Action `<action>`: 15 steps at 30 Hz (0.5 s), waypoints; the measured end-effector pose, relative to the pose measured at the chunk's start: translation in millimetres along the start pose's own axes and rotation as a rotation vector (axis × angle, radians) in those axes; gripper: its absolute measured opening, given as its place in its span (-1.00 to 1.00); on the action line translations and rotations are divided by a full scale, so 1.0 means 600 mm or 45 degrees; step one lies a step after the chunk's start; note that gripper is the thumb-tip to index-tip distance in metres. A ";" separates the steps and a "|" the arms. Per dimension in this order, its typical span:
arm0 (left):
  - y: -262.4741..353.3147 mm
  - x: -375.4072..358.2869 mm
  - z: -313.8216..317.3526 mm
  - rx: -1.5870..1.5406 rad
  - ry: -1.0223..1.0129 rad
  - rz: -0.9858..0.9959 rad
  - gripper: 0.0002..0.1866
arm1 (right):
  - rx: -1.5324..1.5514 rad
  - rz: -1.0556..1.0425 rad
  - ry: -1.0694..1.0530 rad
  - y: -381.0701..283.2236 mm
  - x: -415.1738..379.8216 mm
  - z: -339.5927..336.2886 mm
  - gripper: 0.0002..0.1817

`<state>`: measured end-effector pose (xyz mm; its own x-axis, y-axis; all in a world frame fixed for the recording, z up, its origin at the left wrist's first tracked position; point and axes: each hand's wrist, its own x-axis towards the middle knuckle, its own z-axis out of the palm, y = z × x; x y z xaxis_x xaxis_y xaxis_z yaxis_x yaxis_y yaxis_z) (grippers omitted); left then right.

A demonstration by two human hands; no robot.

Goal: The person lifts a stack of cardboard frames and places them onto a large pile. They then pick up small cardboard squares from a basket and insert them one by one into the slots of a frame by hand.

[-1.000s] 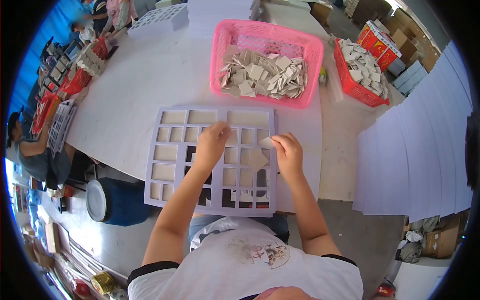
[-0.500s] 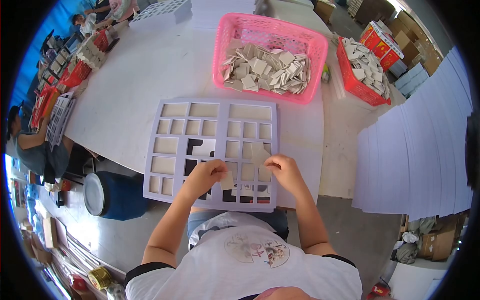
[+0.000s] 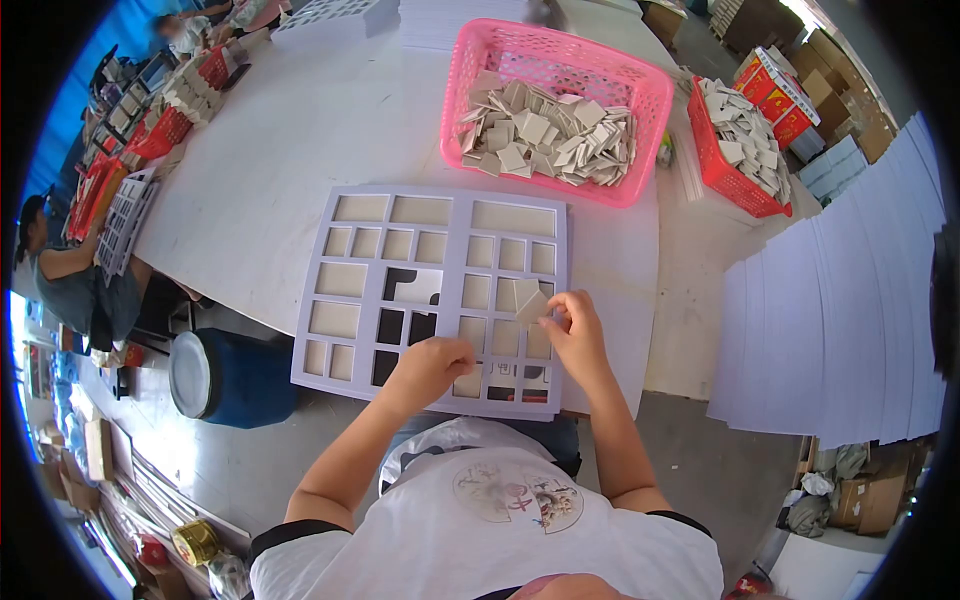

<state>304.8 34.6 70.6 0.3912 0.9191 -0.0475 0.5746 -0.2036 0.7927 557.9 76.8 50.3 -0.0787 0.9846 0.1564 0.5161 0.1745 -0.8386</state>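
Note:
A white frame board (image 3: 453,290) with many rectangular openings lies on the table in front of me. Grey-beige card pieces fill most openings; several in the middle and lower right show black and white beneath. My left hand (image 3: 432,370) is closed, its fingertips over the lower middle of the board, beside a card piece (image 3: 468,380) in a bottom-row opening. Whether its fingers still touch that piece is hard to see. My right hand (image 3: 574,330) pinches a couple of loose card pieces (image 3: 530,299) above the board's right side.
A pink basket (image 3: 655,100) of card pieces stands beyond the board, with a red basket (image 3: 735,186) of pieces to its right. White sheets (image 3: 800,330) are stacked at the right. A blue barrel (image 3: 245,378) stands left of the table. Other people (image 3: 85,280) are at the far left.
The card piece near my left hand has gone from between its fingers into a lower opening. My right hand still holds its pieces. The whole view has shifted slightly.

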 end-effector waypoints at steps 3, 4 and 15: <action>-0.008 -0.008 0.015 0.126 0.081 0.117 -0.93 | -0.234 -0.196 0.208 0.005 0.010 0.015 -0.72; -0.002 -0.012 0.019 0.167 0.134 0.137 -0.92 | -0.229 -0.179 0.165 0.002 0.012 0.016 -0.73; 0.006 0.021 0.015 0.170 0.043 -0.007 -0.85 | 0.537 0.059 0.286 -0.003 0.042 -0.012 -0.91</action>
<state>318.6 42.5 67.3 0.3643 0.9308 -0.0295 0.6682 -0.2392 0.7045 561.4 101.1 59.3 0.1467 0.9719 0.1839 0.1200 0.1670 -0.9786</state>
